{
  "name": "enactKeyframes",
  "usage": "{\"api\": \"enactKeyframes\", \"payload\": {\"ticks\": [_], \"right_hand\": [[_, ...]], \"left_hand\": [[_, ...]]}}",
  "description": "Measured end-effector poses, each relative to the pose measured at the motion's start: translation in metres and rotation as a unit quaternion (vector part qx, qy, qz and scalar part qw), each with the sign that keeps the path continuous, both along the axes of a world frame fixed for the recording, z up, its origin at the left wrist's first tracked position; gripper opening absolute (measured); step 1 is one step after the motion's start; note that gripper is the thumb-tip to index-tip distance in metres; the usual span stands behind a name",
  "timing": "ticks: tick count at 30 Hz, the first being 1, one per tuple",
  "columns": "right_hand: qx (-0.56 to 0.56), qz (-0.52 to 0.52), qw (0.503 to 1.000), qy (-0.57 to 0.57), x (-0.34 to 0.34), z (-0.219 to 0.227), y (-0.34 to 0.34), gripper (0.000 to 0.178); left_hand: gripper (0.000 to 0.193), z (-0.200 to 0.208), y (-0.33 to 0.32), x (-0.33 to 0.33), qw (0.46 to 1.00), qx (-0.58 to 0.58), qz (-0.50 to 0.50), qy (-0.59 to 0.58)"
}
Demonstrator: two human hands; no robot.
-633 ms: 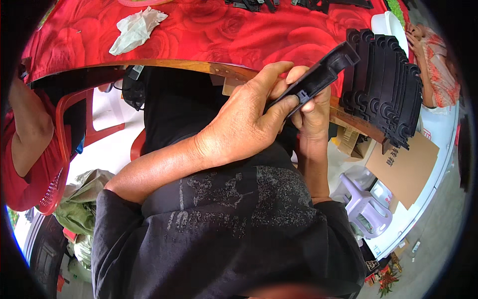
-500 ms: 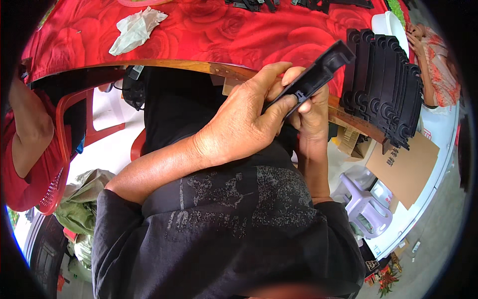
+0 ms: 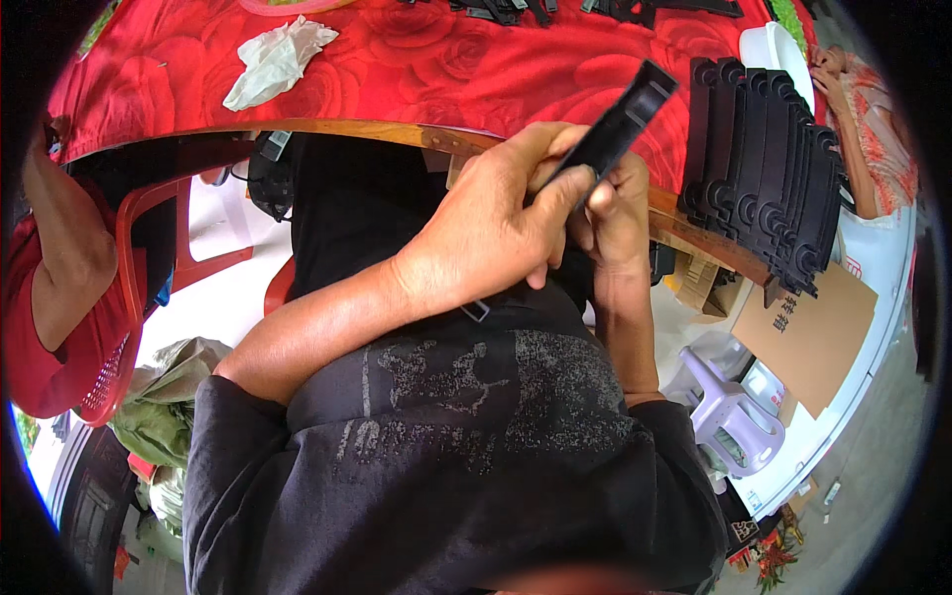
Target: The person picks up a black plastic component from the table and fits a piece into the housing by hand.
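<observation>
The left hand grips the black part, thumb pressed on its near face and fingers behind it. The right hand is closed at the part's right side, its fingers curled against the lower section; exact contact behind the part is hidden. The part is tilted, its hollow upper end projecting beyond both hands, up and to the right, over the red cloth. A dark end piece shows below the left hand, near the shirt; whether it belongs to the same part cannot be determined. The stack of black parts stands at the table's right edge, apart from the hands.
</observation>
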State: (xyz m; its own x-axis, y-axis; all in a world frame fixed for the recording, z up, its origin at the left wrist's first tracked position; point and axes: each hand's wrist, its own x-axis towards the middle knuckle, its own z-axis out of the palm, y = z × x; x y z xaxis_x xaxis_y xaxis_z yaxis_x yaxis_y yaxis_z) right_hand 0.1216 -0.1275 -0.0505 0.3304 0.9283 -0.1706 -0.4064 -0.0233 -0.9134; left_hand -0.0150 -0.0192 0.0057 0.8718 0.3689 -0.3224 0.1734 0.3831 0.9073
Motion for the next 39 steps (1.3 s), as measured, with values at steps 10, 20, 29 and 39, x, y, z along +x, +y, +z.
{"api": "enactKeyframes", "payload": {"ticks": [10, 20, 29, 39], "right_hand": [[0.040, -0.041, 0.996, 0.066, -0.008, 0.005, 0.009, 0.069], [0.040, -0.034, 0.992, 0.116, 0.009, -0.007, 0.010, 0.072], [0.046, 0.074, 0.946, 0.313, 0.014, -0.004, 0.012, 0.067], [0.213, -0.213, 0.938, 0.172, 0.015, -0.014, 0.011, 0.061]], "left_hand": [[0.050, -0.019, 0.001, 0.001, 0.997, 0.059, 0.009, -0.045], [0.054, 0.012, 0.045, 0.003, 0.776, 0.610, 0.069, -0.145], [0.041, -0.008, 0.047, -0.002, 0.804, 0.582, -0.083, -0.087], [0.031, -0.027, 0.025, -0.008, 0.870, 0.490, 0.015, -0.055]]}}
